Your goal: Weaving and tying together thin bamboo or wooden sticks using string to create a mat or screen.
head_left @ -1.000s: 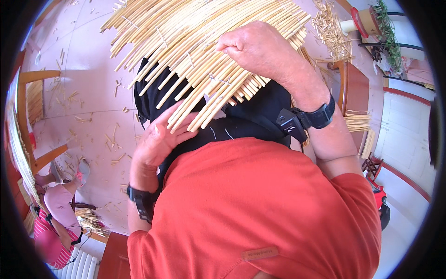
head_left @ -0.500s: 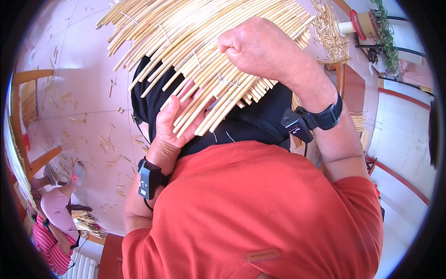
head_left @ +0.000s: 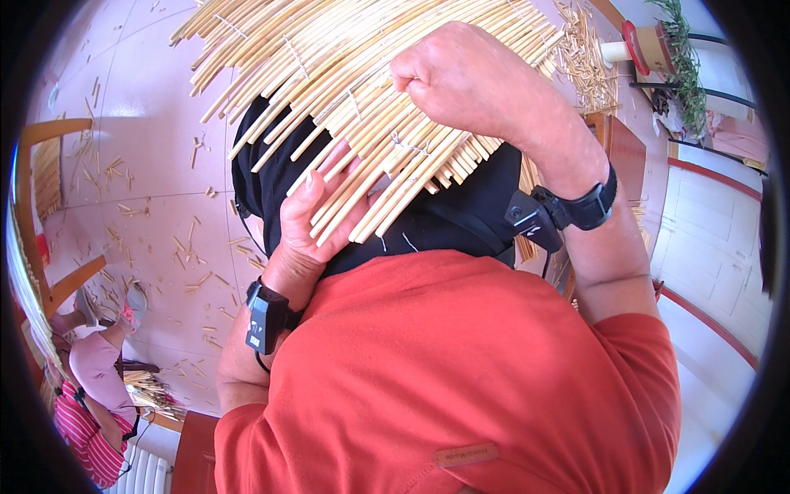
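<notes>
A mat of pale, straw-coloured stalks (head_left: 362,62), bound side by side with rows of white string, spreads over my lap at the top. My left hand (head_left: 317,210) holds its near edge from below. The thumb stands up beside the stalk ends, and the fingers are partly hidden under them. Above the mat, my right hand (head_left: 461,78) is closed in a fist, knuckles upward. Whatever it pinches, perhaps the string, is hidden. Close to the left fingers, a white string tie (head_left: 409,144) crosses the nearest stalks.
Cut stalk pieces (head_left: 193,239) litter the tiled floor at left. A heap of stalks (head_left: 586,62) lies at the upper right, near a potted plant (head_left: 687,74). Wooden chair parts (head_left: 78,280) and a seated person in a striped top (head_left: 90,436) are at far left.
My right fist has shifted slightly right and up. The near stalk ends have moved a little to the right, while my left hand keeps its hold with almost no movement.
</notes>
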### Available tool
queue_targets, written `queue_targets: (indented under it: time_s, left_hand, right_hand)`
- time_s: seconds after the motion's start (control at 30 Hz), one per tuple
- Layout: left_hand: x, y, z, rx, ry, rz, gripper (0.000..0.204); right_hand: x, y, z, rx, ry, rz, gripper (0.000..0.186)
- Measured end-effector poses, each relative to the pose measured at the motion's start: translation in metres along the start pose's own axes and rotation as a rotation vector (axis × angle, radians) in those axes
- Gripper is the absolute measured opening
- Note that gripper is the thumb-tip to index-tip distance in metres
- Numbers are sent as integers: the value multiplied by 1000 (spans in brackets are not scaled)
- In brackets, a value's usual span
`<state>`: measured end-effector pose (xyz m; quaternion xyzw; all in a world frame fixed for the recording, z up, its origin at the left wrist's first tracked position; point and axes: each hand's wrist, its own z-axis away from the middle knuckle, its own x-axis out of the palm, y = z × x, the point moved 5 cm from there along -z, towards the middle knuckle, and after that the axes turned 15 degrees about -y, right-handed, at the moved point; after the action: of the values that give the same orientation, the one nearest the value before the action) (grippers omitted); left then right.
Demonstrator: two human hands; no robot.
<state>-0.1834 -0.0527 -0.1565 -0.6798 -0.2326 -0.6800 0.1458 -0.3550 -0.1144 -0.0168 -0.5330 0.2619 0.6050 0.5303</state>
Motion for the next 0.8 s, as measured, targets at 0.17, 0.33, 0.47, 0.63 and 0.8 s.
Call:
queue_targets:
  time_s: [0.17,0.33,0.47,0.63,0.8]
  left_hand:
    - [4,-5,-4,35,35,22,96]
    - [13,-11,-14,32,9,11,89]
    - [7,-16,-16,8,-3,59,93]
    - [1,-18,-22,-3,-104,210,72]
    - [-1,-18,-24,7,-99,235,62]
  right_hand:
    - [-4,-2,-8,7,-123,4,14]
    - [-19,-8,-13,86,-334,-110,14]
    - [-28,-18,-15,20,-452,0,14]
    - [-9,-17,-22,132,-331,180,11]
    - [-1,-18,-25,137,-332,211,13]
